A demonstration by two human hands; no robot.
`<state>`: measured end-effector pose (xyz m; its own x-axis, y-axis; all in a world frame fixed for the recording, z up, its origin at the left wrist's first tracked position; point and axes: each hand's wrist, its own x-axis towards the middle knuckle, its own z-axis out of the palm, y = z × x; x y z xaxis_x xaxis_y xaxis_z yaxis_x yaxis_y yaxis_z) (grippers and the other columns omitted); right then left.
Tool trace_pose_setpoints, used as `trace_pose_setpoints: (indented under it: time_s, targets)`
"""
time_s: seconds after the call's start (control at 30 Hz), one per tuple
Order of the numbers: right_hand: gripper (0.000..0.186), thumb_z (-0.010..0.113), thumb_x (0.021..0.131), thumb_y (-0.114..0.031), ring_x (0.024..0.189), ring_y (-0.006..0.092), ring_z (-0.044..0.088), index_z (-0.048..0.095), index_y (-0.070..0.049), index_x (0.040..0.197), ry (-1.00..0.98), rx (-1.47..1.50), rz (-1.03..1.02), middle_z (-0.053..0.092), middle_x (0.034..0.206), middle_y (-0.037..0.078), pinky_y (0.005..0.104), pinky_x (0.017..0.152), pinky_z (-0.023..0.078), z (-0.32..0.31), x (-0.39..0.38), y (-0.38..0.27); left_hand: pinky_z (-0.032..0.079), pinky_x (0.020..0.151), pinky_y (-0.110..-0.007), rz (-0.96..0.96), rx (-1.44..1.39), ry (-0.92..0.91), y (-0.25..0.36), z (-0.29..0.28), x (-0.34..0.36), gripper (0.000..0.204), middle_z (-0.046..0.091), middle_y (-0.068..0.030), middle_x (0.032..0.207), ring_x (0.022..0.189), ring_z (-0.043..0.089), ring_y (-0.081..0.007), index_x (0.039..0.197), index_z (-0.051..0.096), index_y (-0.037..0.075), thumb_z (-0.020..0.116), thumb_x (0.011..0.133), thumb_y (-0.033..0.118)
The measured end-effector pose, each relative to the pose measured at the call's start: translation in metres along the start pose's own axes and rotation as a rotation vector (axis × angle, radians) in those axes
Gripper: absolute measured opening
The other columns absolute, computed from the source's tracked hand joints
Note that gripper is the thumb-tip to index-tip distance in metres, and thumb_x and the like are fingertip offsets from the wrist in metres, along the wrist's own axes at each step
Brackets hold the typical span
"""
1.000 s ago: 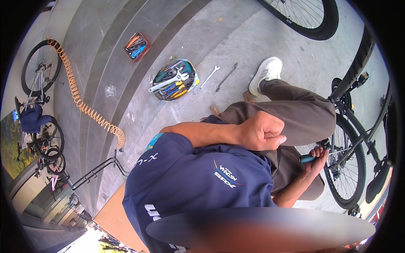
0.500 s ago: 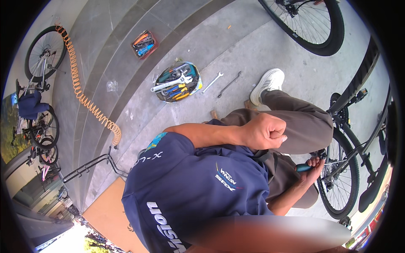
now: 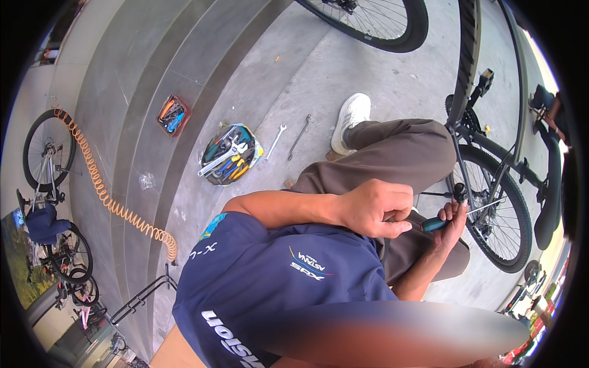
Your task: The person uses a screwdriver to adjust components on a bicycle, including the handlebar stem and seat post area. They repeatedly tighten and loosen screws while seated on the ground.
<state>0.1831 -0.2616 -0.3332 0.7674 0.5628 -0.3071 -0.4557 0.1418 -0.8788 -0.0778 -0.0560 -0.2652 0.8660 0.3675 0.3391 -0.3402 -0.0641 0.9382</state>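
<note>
My left hand (image 3: 375, 207) is closed in a fist in front of my body, above my bent leg. Whatever may be inside it is hidden. My right hand (image 3: 451, 224) grips a screwdriver (image 3: 435, 224) with a teal handle. Its thin metal shaft points away to the right, toward the spokes of a bicycle's wheel (image 3: 498, 265). Just above the right fingers is a black, knob-like part (image 3: 460, 191); whether that hand touches it I cannot tell. The bicycle's dark frame (image 3: 464, 73) stands at my right.
A tool bin (image 3: 226, 175) holds wrenches and pliers. Beside it lie a combination wrench (image 3: 275, 143) and a darker wrench (image 3: 299, 138). Farther left are a small red tool box (image 3: 173, 115), a coiled orange air hose (image 3: 101, 187) and a parked bicycle (image 3: 46, 150).
The view has turned, so the floor things sit farther left and lower. My left fist has come down nearer the screwdriver handle. My right hand keeps its grip on the screwdriver.
</note>
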Motion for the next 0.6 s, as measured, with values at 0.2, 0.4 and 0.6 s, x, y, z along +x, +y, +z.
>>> trace_pose_setpoints:
  time_s: [0.2, 0.4, 0.6]
  targets:
    - [0.022, 0.058, 0.113, -0.026, 0.062, 0.0028, 0.039, 0.061, -0.005, 0.115, -0.029, -0.002, -0.015, 0.064, 0.094, 0.003, 0.0195, 0.05, 0.037, -0.003, -0.006, 0.001, 0.054, 0.067, -0.036, -0.006, 0.04, -0.119, -0.013, 0.026, 0.029, 0.019, 0.062, -0.0077, 0.1, 0.077, 0.065, -0.0229, 0.1, 0.067, 0.006, 0.077, 0.086, 0.014]
    - [0.027, 0.064, 0.109, -0.031, 0.055, 0.0013, 0.038, 0.061, -0.005, 0.113, -0.176, -0.052, -0.05, 0.054, 0.079, -0.003, 0.0192, 0.047, 0.033, -0.005, -0.014, -0.001, 0.054, 0.096, -0.048, 0.042, 0.221, 0.008, -0.045, 0.06, 0.069, 0.046, 0.061, -0.0144, 0.126, 0.109, 0.065, -0.0381, 0.126, 0.066, 0.01, 0.078, 0.082, 0.016]
    - [0.045, 0.079, 0.099, -0.039, 0.053, 0.0027, 0.043, 0.059, -0.004, 0.117, -0.197, -0.206, -0.019, 0.056, 0.079, -0.002, 0.0196, 0.045, 0.036, 0.002, -0.025, 0.001, 0.056, 0.096, -0.042, 0.019, 0.017, -0.079, -0.067, 0.067, 0.071, 0.052, 0.063, -0.0108, 0.125, 0.112, 0.067, -0.0322, 0.132, 0.068, 0.015, 0.083, 0.083, 0.009]
